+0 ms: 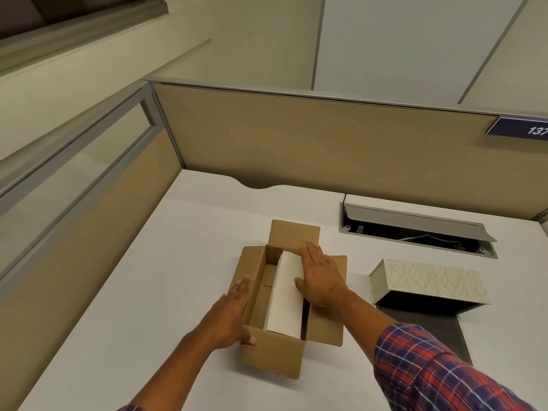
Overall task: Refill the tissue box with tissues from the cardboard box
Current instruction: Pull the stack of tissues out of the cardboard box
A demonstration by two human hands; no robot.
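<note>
An open brown cardboard box point(274, 355) sits mid-desk with its flaps spread out. A white stack of tissues point(287, 298) stands inside it, toward the right side. My left hand point(234, 311) presses flat on the box's left flap, with the thumb hooked over the near left corner. My right hand point(321, 277) lies flat with fingers spread on the right edge of the tissue stack and the right flap. The patterned tissue box point(427, 281) rests to the right on the desk, tipped so its dark open underside faces me.
The white desk point(142, 292) is bounded by tan cubicle partitions at the back and left. An open cable hatch point(415, 229) with a raised grey lid lies behind the tissue box. A dark flat sheet point(436, 330) lies under and in front of the tissue box.
</note>
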